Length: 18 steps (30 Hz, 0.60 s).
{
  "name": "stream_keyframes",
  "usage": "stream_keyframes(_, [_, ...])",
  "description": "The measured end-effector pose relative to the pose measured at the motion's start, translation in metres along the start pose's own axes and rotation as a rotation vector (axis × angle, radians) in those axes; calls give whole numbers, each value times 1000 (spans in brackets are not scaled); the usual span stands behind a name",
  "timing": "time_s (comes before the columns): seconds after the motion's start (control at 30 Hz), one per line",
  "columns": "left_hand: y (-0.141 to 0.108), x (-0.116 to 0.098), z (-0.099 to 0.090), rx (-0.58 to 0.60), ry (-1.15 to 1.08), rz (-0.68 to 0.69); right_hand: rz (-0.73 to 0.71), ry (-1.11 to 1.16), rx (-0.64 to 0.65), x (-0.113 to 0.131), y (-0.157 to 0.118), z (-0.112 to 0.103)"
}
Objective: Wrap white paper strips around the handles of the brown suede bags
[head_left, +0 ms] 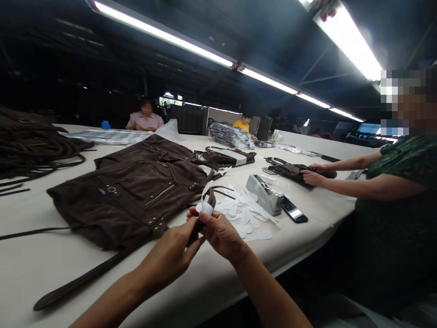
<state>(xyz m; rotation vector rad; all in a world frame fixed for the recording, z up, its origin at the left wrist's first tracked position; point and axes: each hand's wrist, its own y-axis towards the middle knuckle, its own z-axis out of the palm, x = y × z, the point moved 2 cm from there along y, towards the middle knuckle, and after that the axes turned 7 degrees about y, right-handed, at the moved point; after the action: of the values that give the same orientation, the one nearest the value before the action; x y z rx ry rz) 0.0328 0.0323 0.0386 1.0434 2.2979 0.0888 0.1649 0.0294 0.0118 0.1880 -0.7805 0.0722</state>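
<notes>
A dark brown bag [126, 196] with brass zips and buckles lies flat on the table in front of me. At its near right corner, my left hand [182, 241] is closed around a brown strap [194, 230]. My right hand [220, 230] pinches a white paper strip [205, 207] that curls around the strap, its narrow end sticking up. Part of the strap is hidden by my fingers. Just beyond my right hand lies a loose pile of white strips [251, 218] with notched edges. A grey tape dispenser [264, 193] stands beside that pile.
A phone [294, 209] lies beside the dispenser. At right a co-worker [392, 182] handles another brown bag [290, 172]. Brown straps and bags [30, 146] are heaped at left. Plastic-wrapped goods [230, 134] sit farther back, near two seated people. The table's edge [307, 255] runs along the right.
</notes>
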Motion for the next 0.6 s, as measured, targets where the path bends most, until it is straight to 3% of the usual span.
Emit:
stream_keyframes(0.1, [-5, 9, 12, 27, -50, 34, 3, 79, 9, 5, 4, 1])
stream_keyframes(0.2, [-4, 34, 19, 19, 26, 55, -90, 107, -41, 18, 10, -7])
stream_keyframes(0.27, [-1, 58, 19, 30, 140, 41, -138, 41, -55, 29, 14, -18])
stream_keyframes(0.33, [4, 81, 14, 42, 196, 11, -96, -128, 19, 37, 17, -31])
stream_keyframes(0.4, [9, 97, 0, -1, 122, -29, 37, -329, 125, 37, 23, -44])
stream_keyframes(0.47, [16, 104, -22, -127, -60, -75, 221, -485, 154, 31, 33, -58])
stream_keyframes(0.53, [23, 104, -51, -296, -275, -149, 366, -550, 85, 20, 49, -67])
stream_keyframes(0.6, [29, 98, -81, -472, -460, -232, 412, -526, 8, 8, 71, -64])
